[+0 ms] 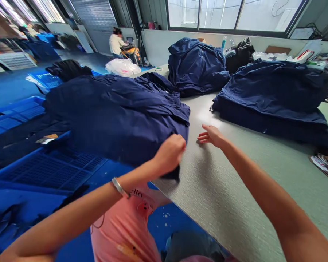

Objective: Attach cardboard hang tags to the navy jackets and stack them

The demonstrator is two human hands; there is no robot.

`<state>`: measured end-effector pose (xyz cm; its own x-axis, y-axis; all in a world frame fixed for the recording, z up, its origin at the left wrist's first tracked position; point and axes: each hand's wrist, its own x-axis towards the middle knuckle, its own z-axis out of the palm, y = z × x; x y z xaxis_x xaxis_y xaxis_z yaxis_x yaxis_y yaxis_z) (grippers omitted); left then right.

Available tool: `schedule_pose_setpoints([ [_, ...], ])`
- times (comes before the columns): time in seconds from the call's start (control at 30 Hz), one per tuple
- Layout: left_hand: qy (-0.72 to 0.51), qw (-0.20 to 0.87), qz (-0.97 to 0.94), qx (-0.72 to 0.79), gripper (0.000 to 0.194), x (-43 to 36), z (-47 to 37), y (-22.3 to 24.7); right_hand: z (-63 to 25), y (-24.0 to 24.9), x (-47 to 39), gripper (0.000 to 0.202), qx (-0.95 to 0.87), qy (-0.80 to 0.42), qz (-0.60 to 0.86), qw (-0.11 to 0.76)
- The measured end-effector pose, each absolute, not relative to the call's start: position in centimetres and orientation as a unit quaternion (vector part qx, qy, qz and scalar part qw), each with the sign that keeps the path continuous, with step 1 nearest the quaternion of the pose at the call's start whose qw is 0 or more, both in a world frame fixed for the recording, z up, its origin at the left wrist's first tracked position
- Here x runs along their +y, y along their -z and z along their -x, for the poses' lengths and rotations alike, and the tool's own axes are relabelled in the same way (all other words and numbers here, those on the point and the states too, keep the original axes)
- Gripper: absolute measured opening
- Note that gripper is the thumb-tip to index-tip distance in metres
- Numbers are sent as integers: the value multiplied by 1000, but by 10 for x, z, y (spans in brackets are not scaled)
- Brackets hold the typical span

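A navy blue jacket (120,112) hangs partly over the left edge of the table, its body spread out toward the blue crates. My left hand (171,153) is closed on the near edge of that jacket. My right hand (211,135) is over the table just right of the jacket, fingers stretched out and apart, with nothing in it. Farther right lies a stack of folded navy garments (273,98). A crumpled navy jacket (198,67) is heaped at the back of the table.
The pale table (224,196) stretches off to the right. Blue plastic crates (51,171) stand on the blue floor at left. A bundle of tags (326,165) lies at the right edge. A person (117,42) sits in the background near a white plastic bag (123,67).
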<state>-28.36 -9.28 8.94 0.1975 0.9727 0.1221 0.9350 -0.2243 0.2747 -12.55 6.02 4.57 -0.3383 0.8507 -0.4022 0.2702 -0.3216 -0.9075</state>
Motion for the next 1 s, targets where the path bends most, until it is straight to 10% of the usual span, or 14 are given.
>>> schedule_pose_setpoints([
  [0.23,-155,281,-881,347,17,-155,177,-87,83,-13,73,70,-503,-443,644,370],
  [0.53,-302,244,-841,378,14,-92,176,-64,-61,2,18,59,-661,-240,624,340],
  [1.0,-296,151,-844,420,16,4,111,-22,-272,-25,-131,44,-606,-49,791,61],
])
